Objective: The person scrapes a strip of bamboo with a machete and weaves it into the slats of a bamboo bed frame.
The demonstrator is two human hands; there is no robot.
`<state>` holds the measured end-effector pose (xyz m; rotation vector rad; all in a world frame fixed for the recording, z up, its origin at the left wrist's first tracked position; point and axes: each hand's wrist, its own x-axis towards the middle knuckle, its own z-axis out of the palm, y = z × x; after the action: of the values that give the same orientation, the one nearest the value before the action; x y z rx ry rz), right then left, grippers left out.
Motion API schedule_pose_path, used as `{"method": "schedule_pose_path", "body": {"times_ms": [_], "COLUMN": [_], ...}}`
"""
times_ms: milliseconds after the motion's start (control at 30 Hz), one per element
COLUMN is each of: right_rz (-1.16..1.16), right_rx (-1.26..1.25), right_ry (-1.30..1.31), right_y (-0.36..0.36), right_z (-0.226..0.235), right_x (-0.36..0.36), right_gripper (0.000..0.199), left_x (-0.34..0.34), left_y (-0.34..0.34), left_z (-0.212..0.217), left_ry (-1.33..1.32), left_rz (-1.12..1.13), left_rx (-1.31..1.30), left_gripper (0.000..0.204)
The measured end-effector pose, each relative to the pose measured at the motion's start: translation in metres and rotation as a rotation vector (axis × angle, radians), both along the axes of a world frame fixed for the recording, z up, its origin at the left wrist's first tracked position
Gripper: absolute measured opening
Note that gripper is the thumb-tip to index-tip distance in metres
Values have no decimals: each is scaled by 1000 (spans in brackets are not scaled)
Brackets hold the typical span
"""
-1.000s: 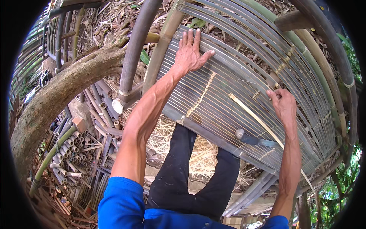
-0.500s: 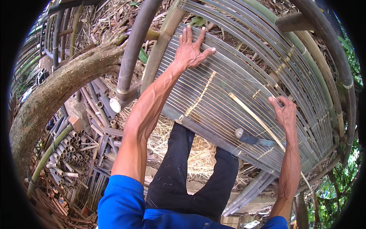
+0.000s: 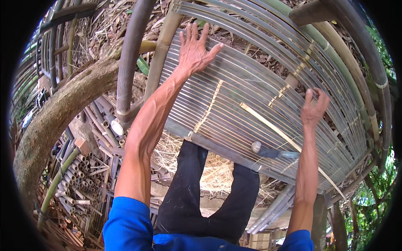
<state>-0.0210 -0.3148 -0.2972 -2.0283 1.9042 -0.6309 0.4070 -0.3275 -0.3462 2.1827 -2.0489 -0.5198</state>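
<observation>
A platform of thin bamboo slats (image 3: 234, 90) lies in front of me, above my knees. My left hand (image 3: 195, 52) rests on its far left part, fingers spread and palm down. My right hand (image 3: 315, 108) is over the slats at the right, thumb and bent fingers apart, with nothing visible between them. A pale split bamboo strip (image 3: 270, 126) lies slantwise across the slats and passes beneath my right forearm. Near the front edge lies a tool with a dark handle (image 3: 268, 151) and a pale round butt; its grey metal part runs toward my right forearm.
Thick bamboo poles (image 3: 136, 58) frame the platform, and one curves along the right (image 3: 372, 62). A bent tree trunk (image 3: 63, 106) stands at the left. Below it are piled cut bamboo tubes (image 3: 79, 175). Straw (image 3: 215, 173) covers the ground between my legs.
My right hand has moved away from the slat edge it was pinching, and its fingers have parted. My left hand remains spread on the slats. The view has shifted slightly.
</observation>
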Motion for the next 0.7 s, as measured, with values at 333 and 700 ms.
{"method": "schedule_pose_path", "body": {"times_ms": [333,700], "right_rz": [22,39], "right_rx": [-23,256], "right_ry": [171,126], "right_y": [8,-6], "right_z": [-26,-8], "right_x": [-2,7], "right_gripper": [45,46], "left_x": [1,11], "left_y": [-10,-40], "left_z": [21,23], "left_ry": [-145,-97], "left_rz": [-172,82], "left_rx": [87,-239], "left_gripper": [77,84]}}
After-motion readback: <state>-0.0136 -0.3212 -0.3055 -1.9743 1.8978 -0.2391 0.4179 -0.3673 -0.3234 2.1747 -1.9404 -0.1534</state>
